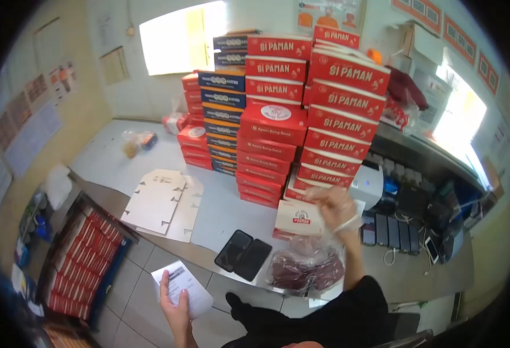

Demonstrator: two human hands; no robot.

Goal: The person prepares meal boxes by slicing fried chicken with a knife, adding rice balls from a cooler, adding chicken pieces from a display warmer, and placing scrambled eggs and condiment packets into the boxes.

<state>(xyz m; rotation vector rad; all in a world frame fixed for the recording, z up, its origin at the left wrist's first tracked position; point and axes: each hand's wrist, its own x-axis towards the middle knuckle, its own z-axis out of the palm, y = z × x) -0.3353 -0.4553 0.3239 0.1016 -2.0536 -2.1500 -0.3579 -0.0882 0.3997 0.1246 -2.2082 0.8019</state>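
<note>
My left hand (176,307) holds a printed white paper slip (184,287) over the tiled floor, with the thumb and a finger on its face. On the right, my right hand (333,210) is raised in a clear plastic glove above a white "Paman" box (298,218); its fingers are blurred, and whether they hold anything is unclear. Just below that hand lies a clear plastic bag (307,269) with dark red contents. Two black phones (243,255) lie side by side at the table's front edge, left of the bag.
Tall stacks of red boxes (339,122) and dark blue boxes (223,116) stand at the back. Flat white cartons (156,200) lie to the left. Several phones (393,234) with cables lie at the right. A crate (84,264) of red packets stands at lower left.
</note>
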